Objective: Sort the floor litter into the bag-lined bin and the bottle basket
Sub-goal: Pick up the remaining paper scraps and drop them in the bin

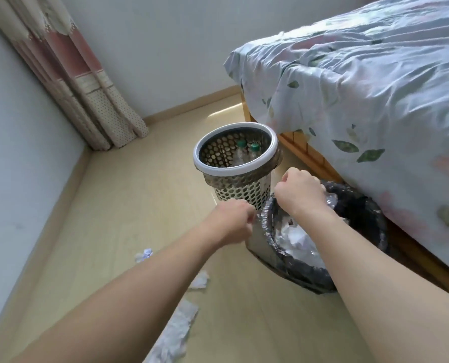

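Left hand (233, 221) fingers: curled under the palm, out of sight; apparently gripping the clear bag liner (330, 199), contact not visible.
Right hand (300, 191) fingertips: concealed behind the knuckles at the liner edge.
Black bin (370, 218): near rim covered by right forearm.
Bottles (253, 150): only green caps clear.
Crumpled paper (176, 334): blurred, cut by bottom edge.

both hands (233, 221) (300, 191) gripping bag-lined bin (370, 221) rim, bottle basket (233, 163) beside, paper (199, 280) on floor
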### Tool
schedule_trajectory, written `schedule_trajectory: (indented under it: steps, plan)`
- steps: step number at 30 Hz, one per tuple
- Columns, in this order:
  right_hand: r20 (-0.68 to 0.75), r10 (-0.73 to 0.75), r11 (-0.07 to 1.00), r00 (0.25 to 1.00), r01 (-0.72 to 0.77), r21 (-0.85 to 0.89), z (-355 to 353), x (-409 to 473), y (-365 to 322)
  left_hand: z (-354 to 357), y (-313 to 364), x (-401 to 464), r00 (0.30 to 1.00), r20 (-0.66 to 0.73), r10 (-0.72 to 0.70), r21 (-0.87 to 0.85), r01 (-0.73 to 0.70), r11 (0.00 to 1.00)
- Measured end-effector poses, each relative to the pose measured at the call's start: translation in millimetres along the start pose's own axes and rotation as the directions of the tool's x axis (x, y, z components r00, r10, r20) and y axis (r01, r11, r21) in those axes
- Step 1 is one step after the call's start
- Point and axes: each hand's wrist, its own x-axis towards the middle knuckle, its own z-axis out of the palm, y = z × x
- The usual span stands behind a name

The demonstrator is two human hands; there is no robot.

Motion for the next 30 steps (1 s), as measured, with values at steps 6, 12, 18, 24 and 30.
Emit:
schedule_trajectory:
  steps: [6,12,18,24,30]
  plan:
    - [0.162,-0.323,0.941,0.933,0.334,-0.050,83,-36,-93,3,-139,-85,0.955,-0.033,-0.296,-0.016,0.296,0.955]
    - [0.437,-0.437,0.886,0.786,0.460,0.059,190,-94,-181,64,-283,-203,0.802,0.114,-0.586,-0.130,0.597,0.791]
    - [0.611,-0.365,0.897,0.702,0.442,0.028,281,-135,-247,164,-386,-298,0.604,0.265,-0.752,-0.370,0.783,0.499]
    - [0.658,-0.280,0.879,0.699,0.462,-0.117,343,-135,-265,257,-397,-326,0.517,0.235,-0.823,-0.609,0.738,0.289]
    - [0.725,-0.264,0.846,0.636,0.514,-0.143,411,-143,-267,295,-386,-332,0.684,-0.244,-0.687,-0.392,0.579,0.715]
